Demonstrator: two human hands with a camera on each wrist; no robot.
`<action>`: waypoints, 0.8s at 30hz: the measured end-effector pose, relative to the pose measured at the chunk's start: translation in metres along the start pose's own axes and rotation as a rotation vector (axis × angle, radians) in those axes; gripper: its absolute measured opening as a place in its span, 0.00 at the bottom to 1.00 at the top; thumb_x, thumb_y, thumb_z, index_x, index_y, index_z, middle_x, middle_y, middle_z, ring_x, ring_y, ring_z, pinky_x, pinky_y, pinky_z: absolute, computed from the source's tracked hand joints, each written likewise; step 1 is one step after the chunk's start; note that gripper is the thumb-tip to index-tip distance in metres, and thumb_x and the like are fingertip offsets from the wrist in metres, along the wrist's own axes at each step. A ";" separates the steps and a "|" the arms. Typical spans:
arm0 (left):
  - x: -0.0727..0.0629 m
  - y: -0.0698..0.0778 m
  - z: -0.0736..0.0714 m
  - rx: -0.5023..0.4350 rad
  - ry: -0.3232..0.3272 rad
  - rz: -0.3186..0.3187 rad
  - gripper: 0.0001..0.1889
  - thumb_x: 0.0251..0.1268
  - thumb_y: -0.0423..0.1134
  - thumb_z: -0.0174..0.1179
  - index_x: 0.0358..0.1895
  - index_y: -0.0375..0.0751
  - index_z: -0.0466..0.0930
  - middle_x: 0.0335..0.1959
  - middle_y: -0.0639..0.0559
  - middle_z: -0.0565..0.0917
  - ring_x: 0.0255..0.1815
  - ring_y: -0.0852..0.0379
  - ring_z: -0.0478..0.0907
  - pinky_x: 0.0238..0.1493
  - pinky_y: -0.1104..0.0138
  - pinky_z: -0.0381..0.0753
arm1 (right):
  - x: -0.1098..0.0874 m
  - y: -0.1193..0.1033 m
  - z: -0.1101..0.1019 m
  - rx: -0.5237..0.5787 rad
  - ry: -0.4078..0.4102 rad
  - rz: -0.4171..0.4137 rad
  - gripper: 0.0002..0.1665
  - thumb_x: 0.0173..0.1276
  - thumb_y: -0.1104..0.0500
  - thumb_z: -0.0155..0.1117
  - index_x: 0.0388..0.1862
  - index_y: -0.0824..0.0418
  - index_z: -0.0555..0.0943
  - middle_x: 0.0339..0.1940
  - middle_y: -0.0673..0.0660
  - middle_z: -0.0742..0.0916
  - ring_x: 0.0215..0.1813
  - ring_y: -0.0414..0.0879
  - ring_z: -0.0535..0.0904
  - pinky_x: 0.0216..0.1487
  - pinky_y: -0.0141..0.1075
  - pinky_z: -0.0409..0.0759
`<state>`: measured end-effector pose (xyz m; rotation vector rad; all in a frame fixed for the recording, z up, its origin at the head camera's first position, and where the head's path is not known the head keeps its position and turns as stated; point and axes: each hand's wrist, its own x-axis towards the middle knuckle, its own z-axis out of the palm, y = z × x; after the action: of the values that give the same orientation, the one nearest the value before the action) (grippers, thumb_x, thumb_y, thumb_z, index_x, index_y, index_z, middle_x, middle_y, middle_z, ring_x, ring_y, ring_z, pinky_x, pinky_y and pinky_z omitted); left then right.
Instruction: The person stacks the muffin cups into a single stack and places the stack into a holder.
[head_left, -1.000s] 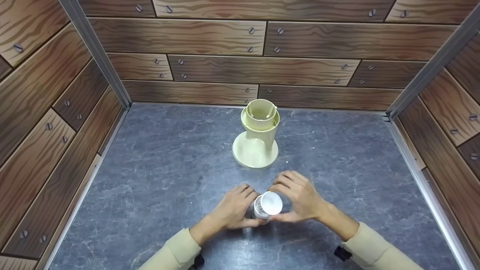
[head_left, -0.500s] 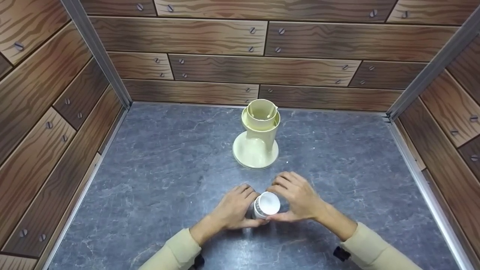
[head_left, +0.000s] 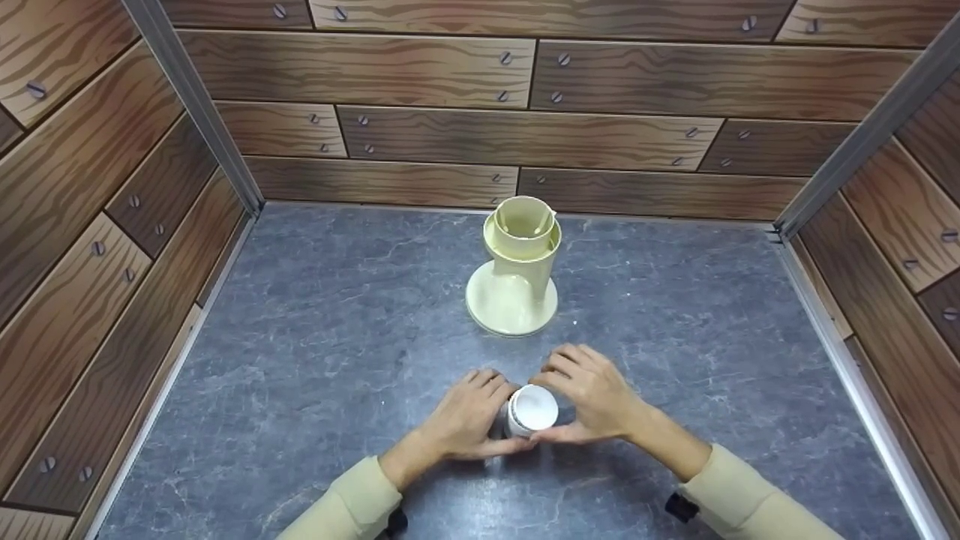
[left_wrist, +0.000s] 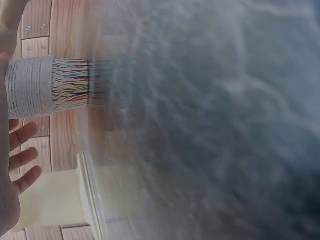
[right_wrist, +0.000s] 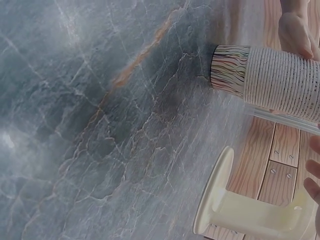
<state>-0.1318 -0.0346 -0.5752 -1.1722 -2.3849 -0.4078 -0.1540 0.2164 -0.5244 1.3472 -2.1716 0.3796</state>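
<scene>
A stack of nested white paper cups [head_left: 535,409] stands on the table between my hands. Both wrist views show its many rims, with a coloured wavy-line print on the lowest cup [right_wrist: 230,69]. My left hand [head_left: 472,416] holds the stack from the left, thumb in front and fingers behind. From the right, my right hand [head_left: 589,394] grips near the top rim, its thumb also at the front. Part of each hand's contact is hidden behind the stack. Beyond the hands is a pale yellow stand [head_left: 512,300] with a round base and an upright tube holder.
Wood-patterned panels [head_left: 420,71] form walls at the back and both sides, joined by grey metal strips [head_left: 199,105]. The grey marbled tabletop [head_left: 337,315] spreads around the hands and the stand.
The top of the cup stack has shifted slightly left, and it looks more upright. My right hand has moved a little left with it. The left hand and the stand hold their places.
</scene>
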 end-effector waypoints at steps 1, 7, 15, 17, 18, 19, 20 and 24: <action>-0.001 0.000 0.000 -0.002 -0.001 0.002 0.37 0.58 0.76 0.64 0.56 0.49 0.80 0.44 0.57 0.85 0.50 0.58 0.80 0.52 0.65 0.80 | 0.000 0.000 0.001 0.001 0.005 -0.002 0.41 0.56 0.18 0.66 0.44 0.51 0.87 0.39 0.49 0.86 0.46 0.45 0.81 0.45 0.39 0.81; -0.003 -0.003 0.003 0.017 -0.054 0.002 0.41 0.56 0.80 0.62 0.59 0.49 0.79 0.47 0.57 0.85 0.52 0.58 0.80 0.53 0.65 0.80 | -0.001 0.000 0.003 0.007 0.015 -0.003 0.42 0.55 0.17 0.66 0.45 0.51 0.87 0.38 0.48 0.86 0.44 0.44 0.80 0.43 0.38 0.80; -0.005 -0.007 0.007 0.061 -0.092 0.005 0.41 0.55 0.81 0.61 0.55 0.50 0.81 0.48 0.56 0.85 0.52 0.57 0.80 0.52 0.64 0.81 | -0.002 -0.001 0.005 0.017 0.016 0.003 0.43 0.55 0.16 0.65 0.45 0.51 0.88 0.38 0.48 0.86 0.44 0.44 0.80 0.43 0.38 0.80; -0.005 -0.008 0.008 0.067 -0.099 0.010 0.41 0.56 0.82 0.60 0.55 0.50 0.82 0.48 0.56 0.85 0.52 0.57 0.80 0.52 0.64 0.81 | -0.003 -0.001 0.005 0.025 0.018 0.005 0.43 0.55 0.16 0.66 0.45 0.51 0.88 0.38 0.48 0.86 0.44 0.44 0.80 0.43 0.38 0.80; -0.005 -0.008 0.009 0.071 -0.106 0.012 0.41 0.56 0.82 0.60 0.55 0.50 0.82 0.48 0.56 0.85 0.52 0.57 0.80 0.51 0.64 0.81 | -0.003 -0.002 0.006 0.029 0.018 0.006 0.42 0.55 0.17 0.66 0.45 0.51 0.88 0.38 0.48 0.86 0.45 0.44 0.80 0.43 0.38 0.80; -0.006 -0.008 0.009 0.072 -0.114 0.013 0.41 0.56 0.82 0.59 0.55 0.50 0.82 0.48 0.56 0.86 0.52 0.57 0.80 0.51 0.64 0.81 | -0.003 -0.002 0.006 0.033 0.019 0.007 0.42 0.54 0.17 0.67 0.46 0.51 0.88 0.38 0.48 0.86 0.45 0.44 0.80 0.43 0.38 0.80; -0.006 -0.008 0.010 0.072 -0.123 0.012 0.41 0.56 0.82 0.59 0.55 0.49 0.82 0.48 0.55 0.86 0.52 0.56 0.80 0.51 0.64 0.81 | -0.003 -0.002 0.006 0.039 0.021 0.007 0.42 0.53 0.18 0.69 0.46 0.51 0.87 0.38 0.48 0.86 0.45 0.44 0.80 0.44 0.38 0.80; -0.006 -0.007 0.011 0.073 -0.181 -0.003 0.41 0.56 0.82 0.59 0.54 0.49 0.81 0.48 0.55 0.85 0.52 0.56 0.80 0.50 0.63 0.83 | -0.004 -0.002 0.007 0.050 0.024 0.003 0.42 0.45 0.22 0.77 0.46 0.51 0.87 0.38 0.48 0.85 0.45 0.45 0.80 0.45 0.40 0.80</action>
<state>-0.1368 -0.0380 -0.5883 -1.2188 -2.5323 -0.2220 -0.1523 0.2153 -0.5324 1.3596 -2.1576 0.4525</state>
